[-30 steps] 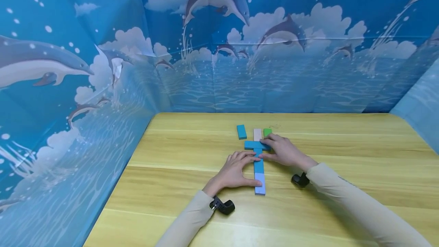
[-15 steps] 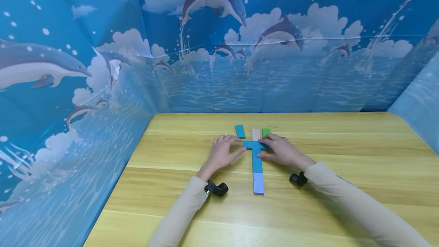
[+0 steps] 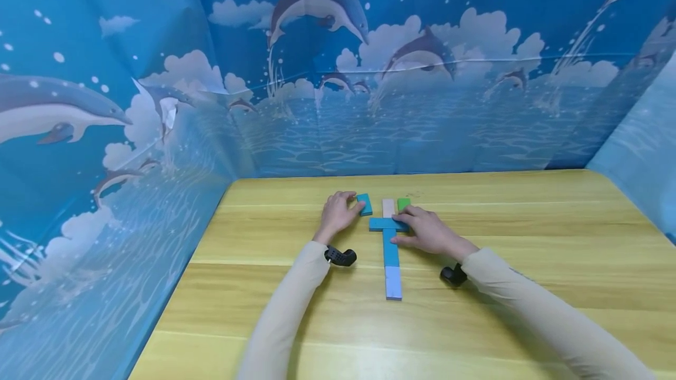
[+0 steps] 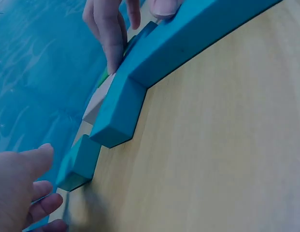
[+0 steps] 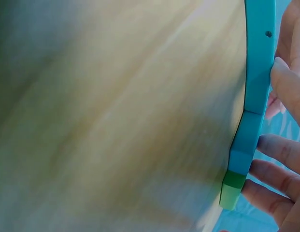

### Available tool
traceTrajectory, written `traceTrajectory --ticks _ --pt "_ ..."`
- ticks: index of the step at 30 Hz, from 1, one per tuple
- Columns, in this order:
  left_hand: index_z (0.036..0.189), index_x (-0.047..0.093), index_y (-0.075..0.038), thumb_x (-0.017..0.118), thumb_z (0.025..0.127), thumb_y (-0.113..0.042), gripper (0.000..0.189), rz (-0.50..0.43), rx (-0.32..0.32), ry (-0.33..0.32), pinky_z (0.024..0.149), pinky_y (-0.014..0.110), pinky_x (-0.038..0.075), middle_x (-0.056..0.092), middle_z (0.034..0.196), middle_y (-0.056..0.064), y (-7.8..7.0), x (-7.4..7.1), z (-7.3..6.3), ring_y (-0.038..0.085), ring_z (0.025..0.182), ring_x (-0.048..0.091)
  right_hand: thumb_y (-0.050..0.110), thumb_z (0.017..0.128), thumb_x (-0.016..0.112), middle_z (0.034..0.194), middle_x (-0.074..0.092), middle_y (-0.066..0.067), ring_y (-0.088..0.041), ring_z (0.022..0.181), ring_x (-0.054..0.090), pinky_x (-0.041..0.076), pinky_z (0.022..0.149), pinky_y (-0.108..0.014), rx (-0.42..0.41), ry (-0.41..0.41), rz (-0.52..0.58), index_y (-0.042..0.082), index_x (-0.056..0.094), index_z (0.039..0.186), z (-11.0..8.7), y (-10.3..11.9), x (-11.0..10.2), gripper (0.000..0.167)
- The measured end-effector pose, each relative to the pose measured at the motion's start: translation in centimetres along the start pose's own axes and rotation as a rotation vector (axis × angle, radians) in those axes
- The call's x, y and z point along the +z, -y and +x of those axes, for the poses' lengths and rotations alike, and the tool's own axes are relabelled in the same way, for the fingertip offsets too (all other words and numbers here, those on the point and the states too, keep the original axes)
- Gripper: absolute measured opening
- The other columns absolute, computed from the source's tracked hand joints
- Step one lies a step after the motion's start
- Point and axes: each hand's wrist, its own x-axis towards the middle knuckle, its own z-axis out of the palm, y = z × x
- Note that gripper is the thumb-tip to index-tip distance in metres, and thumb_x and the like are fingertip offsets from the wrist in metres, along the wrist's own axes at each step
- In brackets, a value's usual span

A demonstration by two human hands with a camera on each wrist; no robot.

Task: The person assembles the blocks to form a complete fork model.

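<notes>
Flat blocks form a cross on the table: a blue crossbar block (image 3: 378,224), a blue stem block (image 3: 391,254), a lavender block (image 3: 393,283) at the near end and a pale pink block (image 3: 388,207) at the far end. My right hand (image 3: 428,232) rests over the crossbar's right part, its thumb (image 5: 285,79) at the stem and its fingertips along the crossbar. To the left, a loose blue block (image 3: 365,204) lies by itself. My left hand (image 3: 338,216) hovers right beside it, fingers spread, with a gap showing between thumb and block in the left wrist view.
A green block (image 3: 404,203) lies beyond the crossbar, near my right fingers. The wooden table (image 3: 253,286) ends at a dolphin-print backdrop (image 3: 327,128) behind and at the left. A black wrist camera (image 3: 340,257) sticks out from the left wrist.
My left hand has left the stem and lavender block and moved away to the far left, up to the loose blue block. The right hand has stayed at the crossbar. The head view has shifted slightly.
</notes>
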Motion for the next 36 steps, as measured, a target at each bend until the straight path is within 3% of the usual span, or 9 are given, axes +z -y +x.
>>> traceTrajectory --ticks 23,36 --pt "0.127 0.061 -0.021 0.063 0.089 -0.047 0.046 0.013 -0.042 0.033 0.081 0.035 0.033 0.057 0.109 0.000 -0.1 1.5 0.8 0.021 0.093 0.044 0.049 0.086 0.065 0.123 0.052 -0.015 -0.033 0.108 0.053 0.039 0.090 -0.054 -0.007 -0.010 0.009 0.002 0.054 0.133 0.0 0.0 0.0 0.067" --pt "0.126 0.062 -0.020 0.065 0.088 -0.046 0.046 -0.038 -0.044 0.055 0.085 0.038 0.031 0.056 0.112 0.002 0.0 1.3 0.6 0.023 0.098 0.043 0.048 0.086 0.065 0.123 0.052 -0.016 -0.033 0.109 0.052 0.039 0.090 -0.054 -0.008 -0.011 0.012 0.001 0.054 0.132 0.1 -0.1 0.1 0.067"
